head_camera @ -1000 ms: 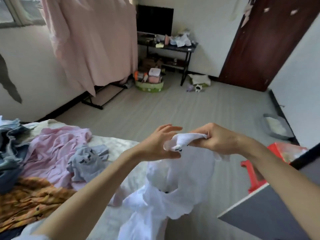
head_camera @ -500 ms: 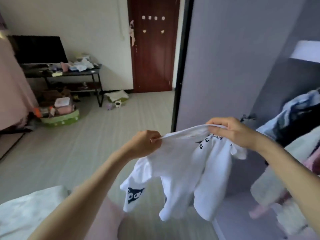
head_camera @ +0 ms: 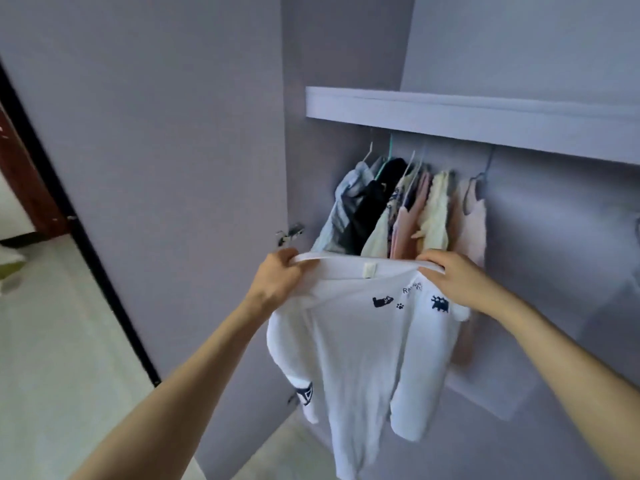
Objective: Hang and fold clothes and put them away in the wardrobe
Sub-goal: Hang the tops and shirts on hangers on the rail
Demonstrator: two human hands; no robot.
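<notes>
- left hand [head_camera: 277, 278] has its fingers curled round one end of the white t-shirt [head_camera: 363, 348] neckline
- right hand [head_camera: 450, 277] grips the other end, so the collar's pulled flat between them
- shirt dangles below both hands, little dark prints near the right one
- just past the hands: hanging clothes [head_camera: 398, 209] in the open wardrobe [head_camera: 450, 116]

At the left edge of the frame a pale floor [head_camera: 45, 341] with a fine stripe pattern shows beyond the black door edge. In the upper left, a strip of dark red-brown door [head_camera: 20, 174] is visible. A blurred green and white object [head_camera: 8, 268] lies on the floor at the far left.
</notes>
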